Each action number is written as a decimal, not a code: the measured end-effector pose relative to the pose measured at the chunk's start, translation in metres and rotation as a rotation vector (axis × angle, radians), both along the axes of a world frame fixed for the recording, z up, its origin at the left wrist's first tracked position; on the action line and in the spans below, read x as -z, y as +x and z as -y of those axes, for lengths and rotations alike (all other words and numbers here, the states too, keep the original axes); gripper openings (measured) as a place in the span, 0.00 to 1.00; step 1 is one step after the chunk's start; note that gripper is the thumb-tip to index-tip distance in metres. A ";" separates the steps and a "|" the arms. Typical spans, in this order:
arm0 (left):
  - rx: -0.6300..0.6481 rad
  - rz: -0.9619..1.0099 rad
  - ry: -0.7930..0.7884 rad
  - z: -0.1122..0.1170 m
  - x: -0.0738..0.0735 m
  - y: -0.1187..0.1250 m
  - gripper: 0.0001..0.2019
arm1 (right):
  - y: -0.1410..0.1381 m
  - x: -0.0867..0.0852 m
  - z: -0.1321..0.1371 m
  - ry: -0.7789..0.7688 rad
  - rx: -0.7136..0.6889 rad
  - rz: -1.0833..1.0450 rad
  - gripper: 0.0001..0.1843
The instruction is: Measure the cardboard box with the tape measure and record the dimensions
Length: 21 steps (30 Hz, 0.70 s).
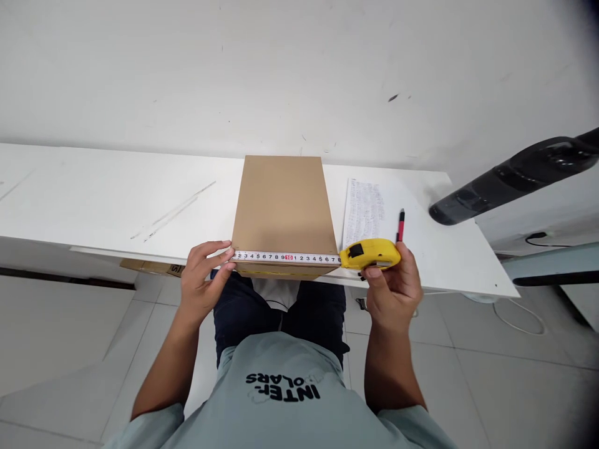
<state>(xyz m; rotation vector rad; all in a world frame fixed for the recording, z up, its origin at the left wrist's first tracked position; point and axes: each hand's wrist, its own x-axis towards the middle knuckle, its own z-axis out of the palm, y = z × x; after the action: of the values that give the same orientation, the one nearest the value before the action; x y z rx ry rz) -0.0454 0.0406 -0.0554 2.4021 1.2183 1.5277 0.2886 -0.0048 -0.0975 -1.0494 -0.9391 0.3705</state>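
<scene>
A brown cardboard box (283, 206) stands on the white table (93, 199), flush with its near edge. A white measuring tape blade (285, 257) lies stretched along the box's near top edge. My left hand (203, 277) pinches the tape's free end at the box's left corner. My right hand (390, 287) grips the yellow tape measure case (369, 253) just past the box's right corner. Both hands are closed on the tape measure.
A sheet of handwritten paper (365, 212) and a red pen (401, 226) lie on the table right of the box. A black device (515, 178) juts in from the right. Cables (519, 321) trail on the tiled floor.
</scene>
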 end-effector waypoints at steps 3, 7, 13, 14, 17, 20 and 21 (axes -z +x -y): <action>0.009 0.056 -0.011 0.002 0.002 0.004 0.15 | 0.001 0.001 0.000 0.008 -0.013 0.007 0.32; 0.023 0.115 -0.020 0.000 0.008 0.006 0.15 | 0.000 0.003 0.000 -0.013 0.002 0.032 0.32; -0.016 0.077 0.028 0.008 -0.007 0.004 0.17 | 0.003 -0.010 0.007 -0.049 -0.019 0.007 0.33; -0.019 0.057 0.055 0.012 -0.013 0.008 0.18 | 0.003 -0.015 0.011 -0.064 -0.055 -0.014 0.33; 0.071 -0.075 0.149 0.026 -0.024 0.032 0.21 | -0.001 -0.027 0.027 -0.132 -0.201 -0.086 0.33; 0.286 -0.258 0.178 0.034 -0.022 0.065 0.17 | -0.014 -0.035 0.041 -0.197 -0.348 -0.127 0.31; 0.343 -0.288 0.173 0.035 -0.019 0.075 0.15 | -0.018 -0.036 0.045 -0.211 -0.382 -0.150 0.31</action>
<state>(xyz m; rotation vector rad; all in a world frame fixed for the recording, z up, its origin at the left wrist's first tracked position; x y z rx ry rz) 0.0294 0.0059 -0.0363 2.8338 0.6712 1.2654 0.2701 -0.0494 -0.0614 -1.0142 -0.9789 0.8689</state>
